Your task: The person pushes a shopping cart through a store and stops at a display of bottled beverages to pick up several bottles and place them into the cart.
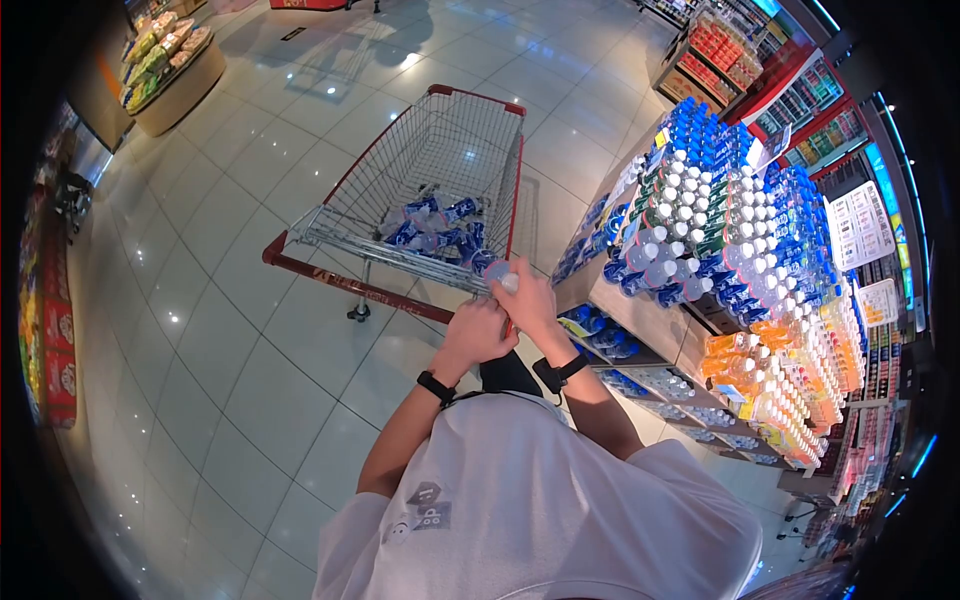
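My right hand [530, 298] is closed round a clear bottle [497, 272] with a white cap, near the right end of the shopping cart's [400, 303] red handle. My left hand [480, 330] is beside it, fingers curled at the handle's right end and close to the bottle's cap; it seems to rest on the handle. Inside the wire cart, several bottles with blue labels [460, 210] lie in a loose pile at the near end. Both wrists wear black bands.
Right of the cart stands a display shelf [640, 310] stacked with blue-labelled, white-capped bottles [665, 270] and orange drinks [735, 365]. A round produce stand [180, 85] is at the upper left. Red-fronted shelving [58, 350] lines the left edge.
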Demonstrator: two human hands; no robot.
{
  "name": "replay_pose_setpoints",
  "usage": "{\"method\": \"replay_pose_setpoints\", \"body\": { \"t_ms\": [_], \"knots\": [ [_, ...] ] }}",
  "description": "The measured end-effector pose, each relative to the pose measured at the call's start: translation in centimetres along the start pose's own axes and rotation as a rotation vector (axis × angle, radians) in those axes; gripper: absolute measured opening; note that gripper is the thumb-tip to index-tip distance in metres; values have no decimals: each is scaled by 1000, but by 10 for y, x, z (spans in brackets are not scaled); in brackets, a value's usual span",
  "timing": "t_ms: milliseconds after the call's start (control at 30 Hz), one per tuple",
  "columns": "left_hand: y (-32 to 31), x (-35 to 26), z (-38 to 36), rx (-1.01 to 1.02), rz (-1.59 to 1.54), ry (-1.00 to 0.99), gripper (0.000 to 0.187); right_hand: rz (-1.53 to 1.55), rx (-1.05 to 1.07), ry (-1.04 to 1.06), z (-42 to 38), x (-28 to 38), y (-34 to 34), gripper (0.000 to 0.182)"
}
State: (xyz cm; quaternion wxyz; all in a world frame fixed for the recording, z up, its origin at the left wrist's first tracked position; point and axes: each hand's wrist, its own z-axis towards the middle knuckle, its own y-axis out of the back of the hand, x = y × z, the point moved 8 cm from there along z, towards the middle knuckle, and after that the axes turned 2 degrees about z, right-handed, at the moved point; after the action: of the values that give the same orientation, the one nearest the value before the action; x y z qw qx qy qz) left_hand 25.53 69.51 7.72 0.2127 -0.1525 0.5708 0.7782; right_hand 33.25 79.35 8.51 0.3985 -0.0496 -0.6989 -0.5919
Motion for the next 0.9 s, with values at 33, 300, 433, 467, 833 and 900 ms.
{"method": "replay_pose_setpoints", "body": {
  "t_ms": [33, 300, 433, 467, 833, 900],
  "knots": [
    [0, 0, 0, 2, -1, -2, 36, 0, -2, -2, 0, -2, 0, 47],
    [6, -4, 0, -34, 28, -27, 34, 245, 17, 81, -10, -14, -7, 38],
    [7, -3, 0, -54, 26, -28, 34, 202, 59, 75, -18, -43, -20, 30],
    [5, -2, 0, -44, 22, -21, 35, 185, 74, 90, -22, -50, -21, 29],
    [4, -3, 0, 19, 21, -4, 38, 16, 394, -271, -111, -197, -13, 46],
    [6, -3, 2, 61, 10, 18, 35, 26, 372, -390, -128, -216, 6, 47]
  ]
}}
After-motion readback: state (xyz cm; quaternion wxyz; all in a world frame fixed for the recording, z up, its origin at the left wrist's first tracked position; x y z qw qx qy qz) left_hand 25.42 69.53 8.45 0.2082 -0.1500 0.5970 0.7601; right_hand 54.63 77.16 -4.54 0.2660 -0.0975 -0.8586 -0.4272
